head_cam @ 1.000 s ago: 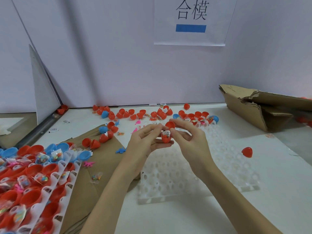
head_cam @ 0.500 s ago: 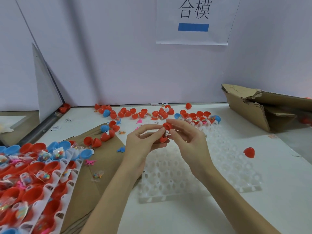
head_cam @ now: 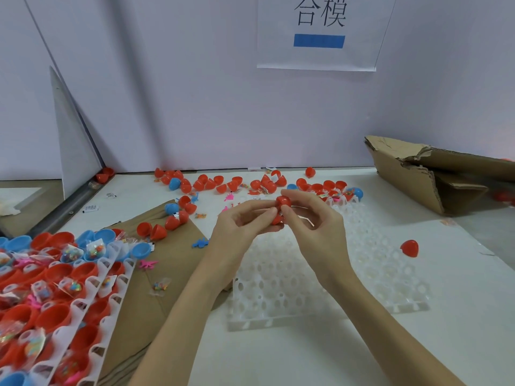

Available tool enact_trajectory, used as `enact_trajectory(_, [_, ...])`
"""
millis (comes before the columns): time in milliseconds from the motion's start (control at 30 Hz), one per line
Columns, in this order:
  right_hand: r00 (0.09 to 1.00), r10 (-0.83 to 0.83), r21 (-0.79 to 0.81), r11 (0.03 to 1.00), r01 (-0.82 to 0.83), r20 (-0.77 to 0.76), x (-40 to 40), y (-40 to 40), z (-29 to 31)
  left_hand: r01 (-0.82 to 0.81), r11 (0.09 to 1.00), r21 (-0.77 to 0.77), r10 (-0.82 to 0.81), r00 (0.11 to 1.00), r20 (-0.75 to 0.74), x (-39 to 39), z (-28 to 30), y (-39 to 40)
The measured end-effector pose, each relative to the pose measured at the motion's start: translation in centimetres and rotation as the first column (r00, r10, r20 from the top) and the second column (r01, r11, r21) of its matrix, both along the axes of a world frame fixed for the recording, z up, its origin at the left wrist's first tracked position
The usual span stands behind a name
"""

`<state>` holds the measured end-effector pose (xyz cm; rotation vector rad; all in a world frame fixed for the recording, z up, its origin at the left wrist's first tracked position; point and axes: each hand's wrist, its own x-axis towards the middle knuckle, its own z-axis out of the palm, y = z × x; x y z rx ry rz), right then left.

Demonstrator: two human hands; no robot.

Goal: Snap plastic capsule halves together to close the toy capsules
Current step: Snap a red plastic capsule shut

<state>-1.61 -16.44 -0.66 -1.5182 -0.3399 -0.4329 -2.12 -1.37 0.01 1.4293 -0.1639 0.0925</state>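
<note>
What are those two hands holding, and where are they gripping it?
A red capsule, held above the white tray. The right hand pinches its upper half, and the left hand pinches the lower half from the side.

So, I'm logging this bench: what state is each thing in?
Red plastic capsule: halves together, gripped by both hands.
Left hand: pinching capsule.
Right hand: pinching capsule.
White plastic holed tray: flat, mostly unfilled.
Lone red capsule half: loose on table.
Brown cardboard box: torn, lying open.

Toy assembly workstation, partitioned white bench (head_cam: 306,355), station sign (head_cam: 317,32) (Chinese characters), trays of capsule halves (head_cam: 55,302), torn cardboard (head_cam: 412,176)
</note>
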Motion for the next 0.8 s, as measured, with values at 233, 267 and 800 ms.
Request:
enact_trajectory(233, [0.993,0.049,0.098,0.994,-0.039,-0.103,0.13,-0.22,-0.03,-0.130,0.982,0.137,0.114,0.987,0.115,-0.09,-0.16,-0.44])
enact_trajectory(267, [0.992,0.060,0.112,0.993,-0.047,-0.112,0.15,-0.24,-0.01,-0.130,0.982,0.135,0.116,0.987,0.112,-0.05,-0.17,-0.41])
enact_trajectory(800, [0.996,0.076,-0.003,0.997,-0.076,-0.041,0.25,0.06,-0.19,-0.271,0.954,0.125,0.248,0.953,0.171,0.02,-0.45,-0.97])
